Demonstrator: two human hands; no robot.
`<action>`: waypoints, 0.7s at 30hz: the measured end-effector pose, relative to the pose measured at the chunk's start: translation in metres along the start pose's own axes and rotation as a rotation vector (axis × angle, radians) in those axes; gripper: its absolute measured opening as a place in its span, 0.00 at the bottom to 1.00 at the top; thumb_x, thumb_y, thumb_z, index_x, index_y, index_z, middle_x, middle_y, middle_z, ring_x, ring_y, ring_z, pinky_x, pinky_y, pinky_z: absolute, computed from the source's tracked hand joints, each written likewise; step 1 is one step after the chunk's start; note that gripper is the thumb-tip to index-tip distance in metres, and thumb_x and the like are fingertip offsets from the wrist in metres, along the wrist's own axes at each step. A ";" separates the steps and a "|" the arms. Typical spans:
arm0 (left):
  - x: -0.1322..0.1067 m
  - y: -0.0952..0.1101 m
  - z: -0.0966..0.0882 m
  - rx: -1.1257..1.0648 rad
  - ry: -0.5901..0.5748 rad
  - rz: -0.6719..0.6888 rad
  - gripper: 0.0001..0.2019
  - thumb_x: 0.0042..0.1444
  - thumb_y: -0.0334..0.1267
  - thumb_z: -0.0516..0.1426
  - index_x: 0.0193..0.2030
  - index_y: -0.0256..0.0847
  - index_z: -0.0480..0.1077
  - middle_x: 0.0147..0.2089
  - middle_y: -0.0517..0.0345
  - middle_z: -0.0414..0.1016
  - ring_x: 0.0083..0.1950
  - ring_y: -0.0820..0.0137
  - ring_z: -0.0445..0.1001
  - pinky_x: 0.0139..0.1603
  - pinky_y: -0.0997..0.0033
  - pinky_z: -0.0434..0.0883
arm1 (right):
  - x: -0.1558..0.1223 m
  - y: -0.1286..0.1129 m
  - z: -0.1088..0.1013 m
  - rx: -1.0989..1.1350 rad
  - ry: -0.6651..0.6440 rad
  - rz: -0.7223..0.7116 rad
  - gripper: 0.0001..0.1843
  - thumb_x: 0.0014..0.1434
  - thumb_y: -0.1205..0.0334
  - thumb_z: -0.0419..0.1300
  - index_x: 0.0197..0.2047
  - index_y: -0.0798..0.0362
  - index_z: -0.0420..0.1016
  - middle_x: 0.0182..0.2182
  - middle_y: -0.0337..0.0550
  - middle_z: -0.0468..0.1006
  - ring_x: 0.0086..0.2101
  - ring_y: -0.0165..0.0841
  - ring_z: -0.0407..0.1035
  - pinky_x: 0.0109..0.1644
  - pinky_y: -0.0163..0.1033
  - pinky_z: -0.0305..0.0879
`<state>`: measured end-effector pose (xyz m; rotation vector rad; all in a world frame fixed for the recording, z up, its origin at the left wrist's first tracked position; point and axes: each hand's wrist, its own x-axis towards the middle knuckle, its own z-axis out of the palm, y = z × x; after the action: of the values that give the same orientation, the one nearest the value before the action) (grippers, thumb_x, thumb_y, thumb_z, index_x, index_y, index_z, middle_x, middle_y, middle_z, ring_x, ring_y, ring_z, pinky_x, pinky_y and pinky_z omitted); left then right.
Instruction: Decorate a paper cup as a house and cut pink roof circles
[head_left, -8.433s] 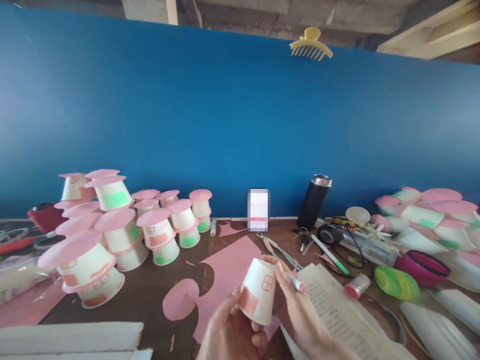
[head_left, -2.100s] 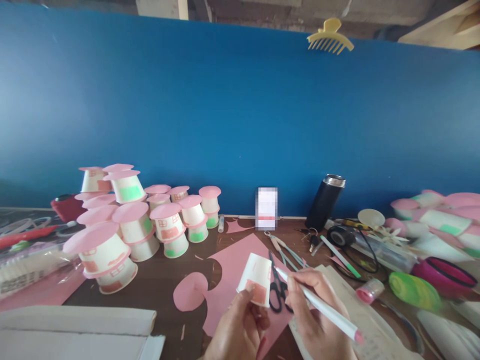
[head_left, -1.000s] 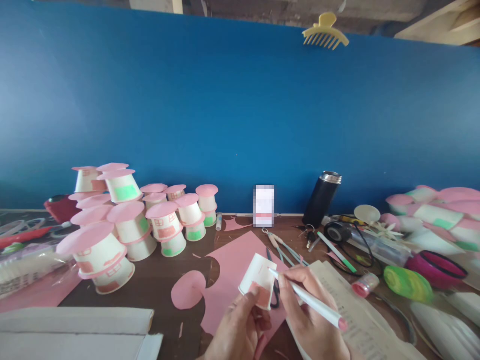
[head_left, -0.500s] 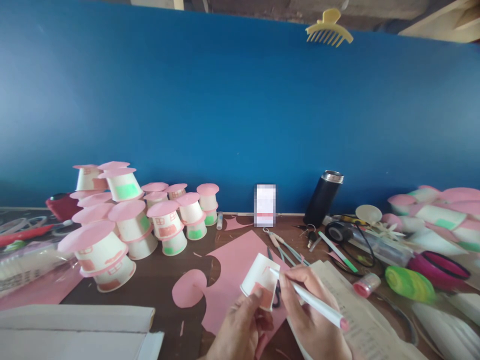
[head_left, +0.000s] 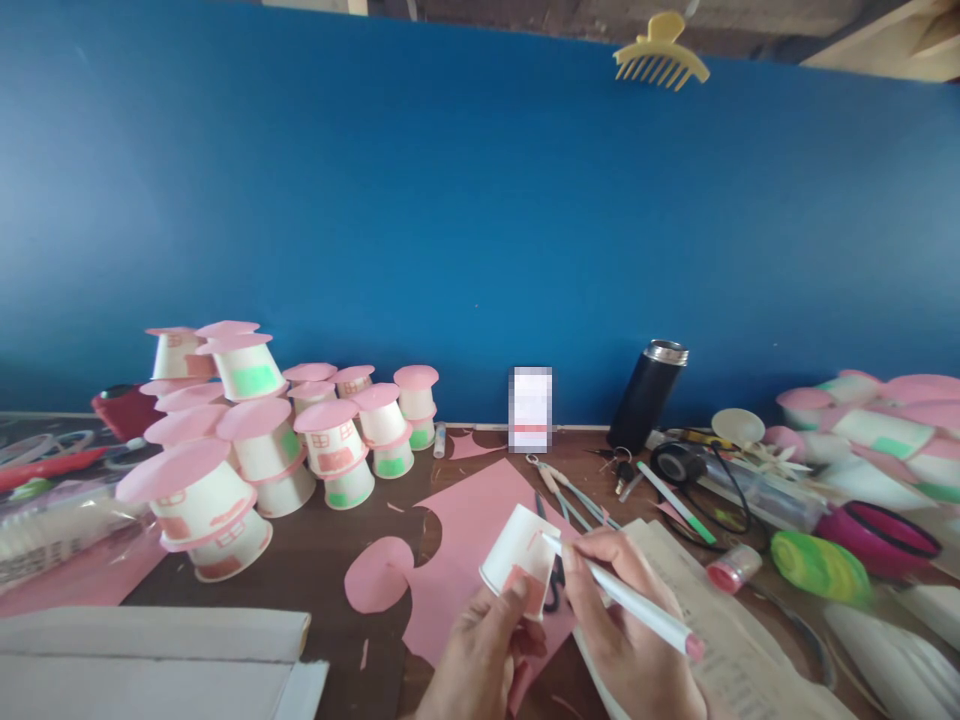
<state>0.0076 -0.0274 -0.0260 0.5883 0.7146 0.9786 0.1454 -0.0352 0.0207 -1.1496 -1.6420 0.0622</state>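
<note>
I note the left hand (head_left: 486,655) rising from the near edge at centre, palm turned inward. Its fingers are closed around a white paper cup (head_left: 517,545), with the thumb pressed on the cup's wall beside a pink painted patch. The cup is held tilted, base toward the far left, above the pink paper sheet (head_left: 465,525) on the brown table (head_left: 315,560).

The right hand (head_left: 626,650) comes in from the near right, fingers pinched on a white marker (head_left: 637,610) in a writing grip. The marker's tip touches the cup's upper wall and its pink end points near and right. The right wrist lies over a printed sheet (head_left: 720,640).

Finished cup houses with pink roofs (head_left: 247,440) are stacked at far left, well apart from both hands.
</note>
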 end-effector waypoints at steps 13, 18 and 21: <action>0.002 -0.002 -0.002 0.079 -0.017 0.040 0.27 0.47 0.64 0.63 0.31 0.36 0.69 0.20 0.63 0.65 0.18 0.79 0.57 0.15 0.75 0.43 | -0.001 0.001 0.000 -0.024 0.008 0.004 0.03 0.66 0.63 0.56 0.38 0.50 0.69 0.25 0.35 0.72 0.22 0.29 0.68 0.27 0.34 0.66; 0.001 -0.003 -0.003 0.095 -0.024 0.039 0.27 0.48 0.64 0.62 0.31 0.37 0.69 0.20 0.63 0.66 0.17 0.79 0.55 0.15 0.74 0.42 | 0.000 0.002 0.000 -0.028 0.009 0.001 0.03 0.66 0.63 0.56 0.38 0.50 0.69 0.25 0.36 0.73 0.22 0.29 0.68 0.26 0.34 0.65; 0.001 -0.002 -0.002 0.082 0.000 0.041 0.28 0.46 0.64 0.63 0.30 0.36 0.70 0.21 0.62 0.66 0.20 0.78 0.58 0.17 0.75 0.44 | -0.001 0.003 0.000 -0.023 0.002 0.002 0.03 0.66 0.63 0.56 0.39 0.50 0.69 0.26 0.36 0.72 0.23 0.29 0.69 0.28 0.34 0.66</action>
<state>0.0070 -0.0273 -0.0290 0.6767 0.7476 0.9913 0.1474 -0.0341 0.0185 -1.1683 -1.6433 0.0433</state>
